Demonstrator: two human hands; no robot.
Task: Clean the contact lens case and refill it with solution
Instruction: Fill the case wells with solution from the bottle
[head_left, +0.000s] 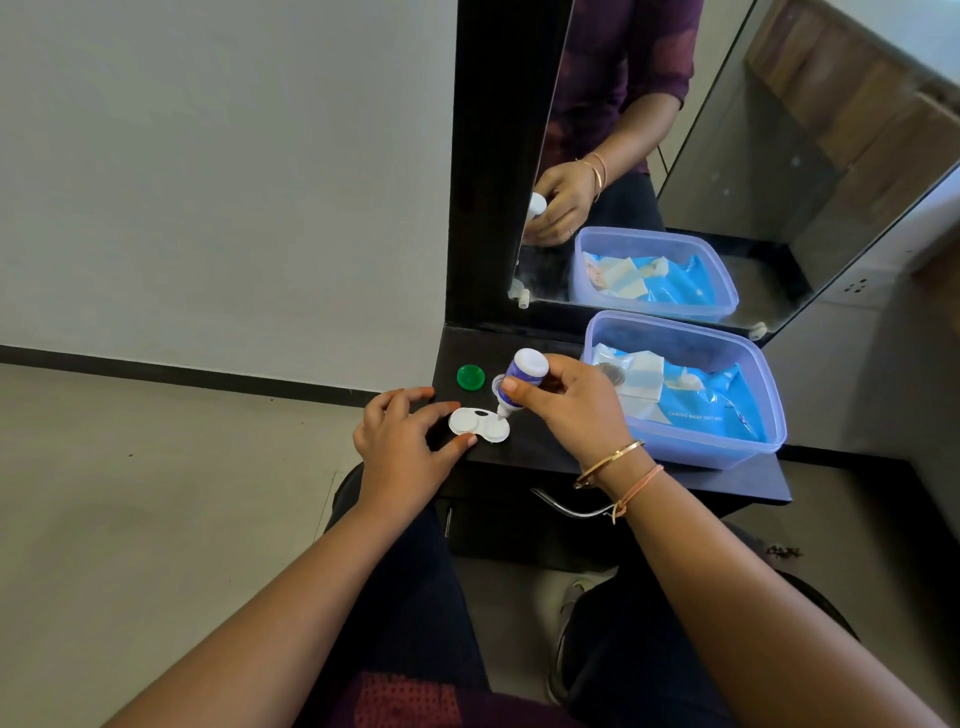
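A white contact lens case (475, 423) lies on the black dressing-table shelf (545, 457), both wells uncapped. My left hand (400, 441) steadies it, thumb and forefinger against its left well. My right hand (566, 400) grips a small white solution bottle with a blue label (522, 376), tipped upside down so its nozzle points into the right well. A green cap (470, 376) lies apart behind the case. A second, whitish cap (497, 385) sits partly hidden behind the bottle.
A translucent purple plastic tub (727, 452) holding a blue wet-wipes pack and tissues stands right of my right hand. A mirror (675, 156) rises behind the shelf. A metal drawer handle (566, 506) sits under the shelf edge, with my knees below.
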